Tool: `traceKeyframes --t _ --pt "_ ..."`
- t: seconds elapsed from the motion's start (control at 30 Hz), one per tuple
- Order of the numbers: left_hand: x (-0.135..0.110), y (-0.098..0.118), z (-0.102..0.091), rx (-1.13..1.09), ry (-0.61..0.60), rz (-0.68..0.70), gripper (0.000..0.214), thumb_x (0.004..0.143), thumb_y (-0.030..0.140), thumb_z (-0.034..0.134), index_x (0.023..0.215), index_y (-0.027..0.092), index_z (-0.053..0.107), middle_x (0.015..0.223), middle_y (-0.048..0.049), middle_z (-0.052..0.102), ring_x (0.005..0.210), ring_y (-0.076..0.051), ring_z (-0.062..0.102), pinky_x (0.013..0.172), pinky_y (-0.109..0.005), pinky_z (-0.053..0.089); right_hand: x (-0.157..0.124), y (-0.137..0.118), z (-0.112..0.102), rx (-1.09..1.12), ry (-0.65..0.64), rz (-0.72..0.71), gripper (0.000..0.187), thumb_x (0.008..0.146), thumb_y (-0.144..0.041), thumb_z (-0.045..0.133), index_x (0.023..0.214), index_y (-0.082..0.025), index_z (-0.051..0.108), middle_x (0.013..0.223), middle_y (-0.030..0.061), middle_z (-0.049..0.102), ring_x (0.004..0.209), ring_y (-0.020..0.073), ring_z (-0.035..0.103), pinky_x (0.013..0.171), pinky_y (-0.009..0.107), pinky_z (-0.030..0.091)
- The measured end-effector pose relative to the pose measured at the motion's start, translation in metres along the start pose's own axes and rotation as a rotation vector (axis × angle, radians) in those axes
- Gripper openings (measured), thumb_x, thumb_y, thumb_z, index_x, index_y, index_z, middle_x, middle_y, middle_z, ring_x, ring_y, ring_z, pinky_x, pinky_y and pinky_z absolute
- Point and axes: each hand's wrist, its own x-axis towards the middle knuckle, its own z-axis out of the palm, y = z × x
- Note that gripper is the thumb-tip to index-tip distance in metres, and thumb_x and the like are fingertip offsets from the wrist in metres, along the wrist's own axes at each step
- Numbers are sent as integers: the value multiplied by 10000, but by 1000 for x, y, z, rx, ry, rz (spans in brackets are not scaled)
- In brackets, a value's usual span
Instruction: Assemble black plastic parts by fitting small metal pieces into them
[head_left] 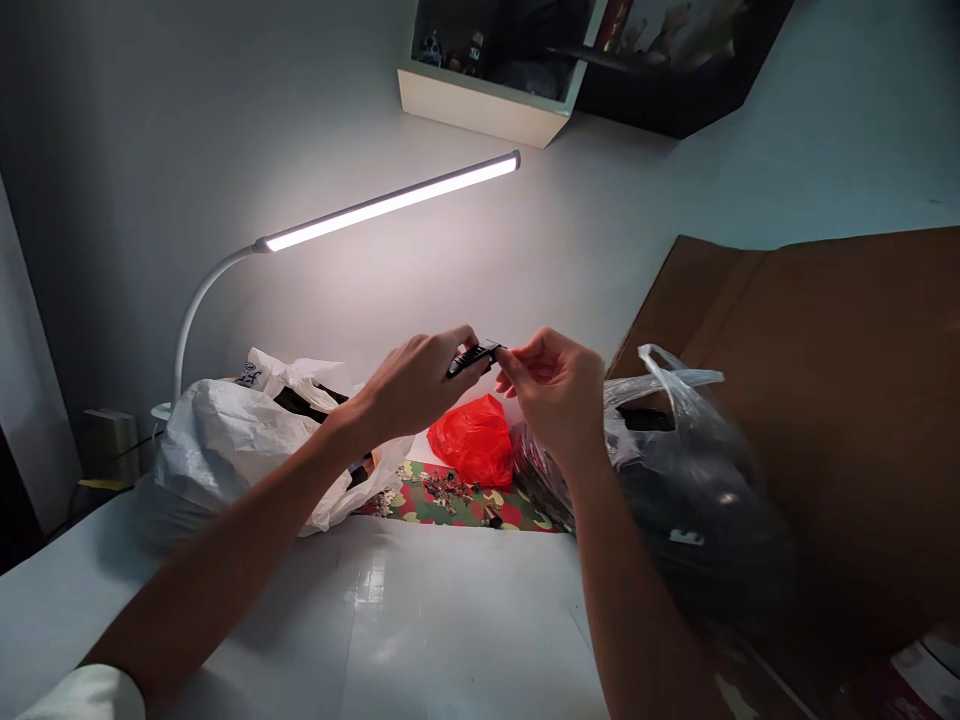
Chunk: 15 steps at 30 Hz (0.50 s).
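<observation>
My left hand [431, 375] is closed around a small black part [471, 358] with a ridged, slotted body, raised above the table. The thumb lies under it and the fingers over it. At the part's right end, the thumb and index finger of my right hand [555, 380] pinch together. Whether they grip the part's tip or a separate tiny piece is too small to tell. Below the hands, a crumpled red plastic bag [474, 440] sits on a camouflage-patterned mat [420, 500]. Small metal pieces [448, 490] are heaped on that mat, beside a short dark cylinder [491, 517].
A white plastic bag [225, 430] holding dark items stands at left, under a lit desk lamp [394, 203]. At right, a clear bag [697, 500] of black parts leans near a large cardboard box [840, 380]. The white tabletop [450, 620] spans the front. A shelf [484, 105] hangs above.
</observation>
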Motion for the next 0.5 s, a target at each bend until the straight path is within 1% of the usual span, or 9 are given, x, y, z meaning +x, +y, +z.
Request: traceKeyframes --t 0.07,0.13,0.17,0.23,0.27,0.33,0.37,0.43,0.5 --pt "0 0 0 31 26 3 275 1063 453 525 1000 213 643 629 58 528 531 -96 298 582 -271 283 0 -1 2 -5 16 -8 372 919 -487 774 733 -256 549 643 -8 679 559 170 691 553 329 572" --pt "-1 1 -1 58 34 21 259 1058 448 538 1025 222 661 643 57 552 534 -97 305 593 -271 293 2 -2 1 18 2 19 416 883 -530 807 724 -250 543 625 -20 641 524 156 660 510 310 532" --pt "-1 1 -2 64 27 32 250 1056 442 546 1039 227 672 656 55 564 543 -99 315 600 -271 298 3 -2 -1 46 -23 45 452 846 -563 835 717 -247 539 609 -31 615 490 143 630 480 299 504" --pt "-2 2 -4 67 -6 49 257 1058 451 546 1055 238 690 673 51 568 569 -106 340 612 -273 304 4 0 -5 142 -112 126 504 776 -611 875 733 -244 532 582 -61 564 424 110 549 425 276 441" --pt "-2 3 -4 65 -27 56 279 1062 473 539 1055 241 694 674 48 561 581 -111 350 615 -276 304 5 1 -7 203 -163 175 507 759 -613 880 758 -246 528 568 -78 539 400 96 508 404 265 413" --pt "-2 4 -3 47 -69 49 322 1072 516 514 1057 245 687 686 44 560 598 -116 372 621 -282 311 6 3 -8 306 -236 254 452 766 -557 863 842 -254 536 544 -107 508 382 87 466 383 249 388" --pt "-2 4 -2 32 -91 31 334 1078 523 497 1049 242 676 693 42 566 601 -117 383 622 -284 315 6 4 -8 330 -252 272 407 777 -510 845 898 -256 550 537 -115 506 386 91 468 386 247 398" --pt "0 3 1 -18 -127 -25 330 1090 499 468 1022 230 649 707 36 575 603 -118 401 616 -290 318 8 6 -5 347 -259 263 341 799 -432 802 994 -252 587 533 -117 524 403 104 495 408 253 446" --pt "2 0 4 -102 -131 -70 314 1091 464 460 1005 216 633 726 24 585 614 -119 416 609 -294 323 9 7 -1 364 -270 235 311 825 -407 764 1048 -239 627 559 -96 573 445 116 541 455 268 507"
